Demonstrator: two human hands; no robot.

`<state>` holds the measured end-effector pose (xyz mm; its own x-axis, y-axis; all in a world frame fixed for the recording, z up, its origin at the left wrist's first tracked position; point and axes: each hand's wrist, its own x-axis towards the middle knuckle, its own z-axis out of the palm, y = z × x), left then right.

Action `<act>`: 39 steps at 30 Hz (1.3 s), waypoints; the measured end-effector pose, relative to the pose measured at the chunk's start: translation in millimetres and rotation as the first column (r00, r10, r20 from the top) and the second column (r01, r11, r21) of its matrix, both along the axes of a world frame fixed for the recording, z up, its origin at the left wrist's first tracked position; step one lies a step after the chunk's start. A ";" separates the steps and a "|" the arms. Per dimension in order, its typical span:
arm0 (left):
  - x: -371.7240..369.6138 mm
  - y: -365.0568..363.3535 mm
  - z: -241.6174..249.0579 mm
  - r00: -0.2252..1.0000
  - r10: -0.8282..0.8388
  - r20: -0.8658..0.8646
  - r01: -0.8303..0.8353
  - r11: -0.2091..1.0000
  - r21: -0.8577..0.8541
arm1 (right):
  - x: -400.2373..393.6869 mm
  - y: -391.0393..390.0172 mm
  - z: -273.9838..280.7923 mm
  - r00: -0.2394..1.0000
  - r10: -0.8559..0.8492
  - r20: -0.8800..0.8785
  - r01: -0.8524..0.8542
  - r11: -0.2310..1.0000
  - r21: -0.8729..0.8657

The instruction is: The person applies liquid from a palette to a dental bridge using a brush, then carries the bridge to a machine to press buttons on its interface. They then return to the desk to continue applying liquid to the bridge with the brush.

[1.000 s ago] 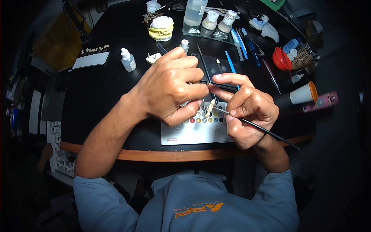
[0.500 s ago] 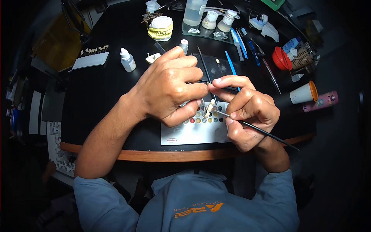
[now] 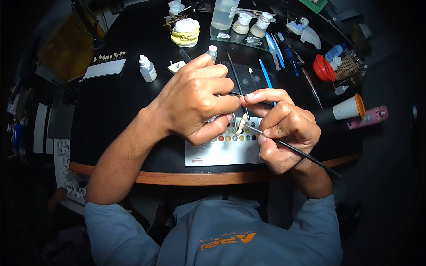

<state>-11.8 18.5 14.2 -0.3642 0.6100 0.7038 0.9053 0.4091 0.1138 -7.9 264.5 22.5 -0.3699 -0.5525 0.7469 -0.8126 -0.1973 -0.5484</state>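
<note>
My left hand is closed round slim metal tweezers, mostly hidden in the fist; their bent tip shows below the thumb. At that tip hangs a small cream-coloured dental bridge of several joined teeth. My right hand pinches a thin dark-handled brush between thumb and fingers, its point at the bridge's right side. The right forefinger and the left fingers meet above the bridge. Under both hands lies a white palette with rows of coloured wells, partly covered by them.
Left of the hands stand a dropper bottle and a shade-tab holder. A yellow-white dental model and powder jars are at the back. To the right are a red bowl, a cup and several pens and tools.
The brush has shifted very slightly, its handle end now a little lower. Both hands keep nearly the same place and hold.
</note>
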 end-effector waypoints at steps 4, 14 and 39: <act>-0.2 -0.1 -0.1 1.000 -0.003 -0.006 0.003 1.000 0.002 | 0.2 0.0 -2.2 1.000 -0.015 0.013 0.015 1.000 -0.007; 1.1 0.1 1.2 1.000 0.004 0.005 -0.004 1.000 -0.007 | 0.0 0.2 -1.1 1.000 -0.024 0.004 0.024 1.000 -0.012; -1.9 -1.2 -2.5 0.998 -0.042 0.047 0.040 0.999 0.029 | 0.8 -4.2 -7.1 0.997 -0.079 -0.001 0.078 0.992 -0.102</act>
<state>-13.6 17.4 11.7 -0.3729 0.6051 0.7035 0.9145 0.3679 0.1683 -7.1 260.3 15.4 -0.4053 -0.4428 0.7998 -0.8303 -0.1876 -0.5247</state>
